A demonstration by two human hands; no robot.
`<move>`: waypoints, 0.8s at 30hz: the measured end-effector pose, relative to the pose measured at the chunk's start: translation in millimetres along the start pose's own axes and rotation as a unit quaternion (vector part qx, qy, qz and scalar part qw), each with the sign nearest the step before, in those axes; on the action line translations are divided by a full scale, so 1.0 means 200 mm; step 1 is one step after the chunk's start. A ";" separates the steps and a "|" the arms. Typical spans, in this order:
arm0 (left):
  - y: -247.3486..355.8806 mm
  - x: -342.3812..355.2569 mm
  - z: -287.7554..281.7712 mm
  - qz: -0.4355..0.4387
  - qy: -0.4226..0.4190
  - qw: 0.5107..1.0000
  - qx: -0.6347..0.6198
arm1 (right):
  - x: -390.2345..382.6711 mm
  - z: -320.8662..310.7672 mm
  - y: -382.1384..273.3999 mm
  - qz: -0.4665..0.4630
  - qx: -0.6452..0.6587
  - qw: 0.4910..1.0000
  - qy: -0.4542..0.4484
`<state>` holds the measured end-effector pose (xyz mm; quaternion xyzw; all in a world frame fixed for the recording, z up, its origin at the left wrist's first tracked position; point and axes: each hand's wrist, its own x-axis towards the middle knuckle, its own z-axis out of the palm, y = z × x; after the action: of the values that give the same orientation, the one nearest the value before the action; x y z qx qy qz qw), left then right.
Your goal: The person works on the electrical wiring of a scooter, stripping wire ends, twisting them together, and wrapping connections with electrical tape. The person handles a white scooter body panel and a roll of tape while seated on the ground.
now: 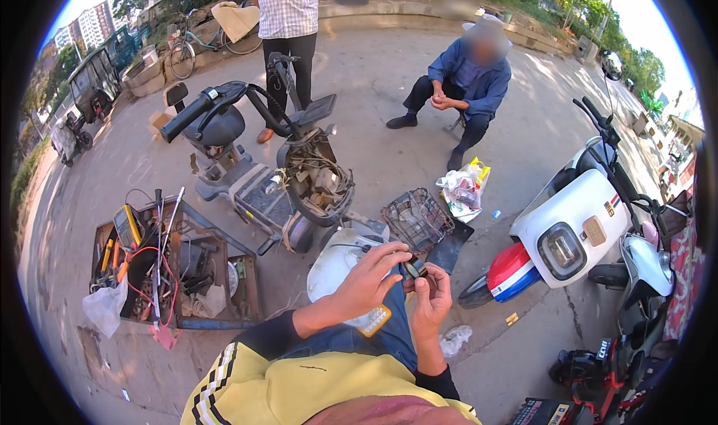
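Note:
My left hand [370, 279] and my right hand [431, 299] meet in front of me, both pinching a small dark part [413, 269] between their fingertips. The part is too small to identify. Just beyond my hands lies a white scooter body panel [336, 264] on the ground, and my knee in blue jeans [389, 328] is below them. A partly stripped electric scooter [273, 167] with loose wiring stands a little farther off.
A wooden toolbox [168, 268] full of tools, wires and a yellow meter sits at left. A wire basket [417, 217] and a plastic bag [464, 189] lie ahead. A white scooter [576, 223] stands at right. One person sits [467, 81], another stands [288, 21].

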<state>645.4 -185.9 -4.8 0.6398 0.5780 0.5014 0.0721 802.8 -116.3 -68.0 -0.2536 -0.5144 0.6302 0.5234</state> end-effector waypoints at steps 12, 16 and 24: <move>0.06 -0.17 0.34 -0.026 -0.072 0.985 -0.155 | 0.32 0.13 -0.06 -0.149 0.052 0.977 0.147; 0.06 -0.17 0.23 -0.060 -0.055 0.992 -0.095 | 0.37 0.17 -0.01 -0.144 0.103 0.981 0.076; -0.01 0.04 -0.03 -0.050 0.069 0.990 -0.114 | 0.33 0.22 -0.04 -0.138 0.050 0.987 0.058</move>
<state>638.7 -181.6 0.1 0.5617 0.5520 0.6026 0.1290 747.8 -72.0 -30.4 -0.1901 -0.4808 0.5612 0.6463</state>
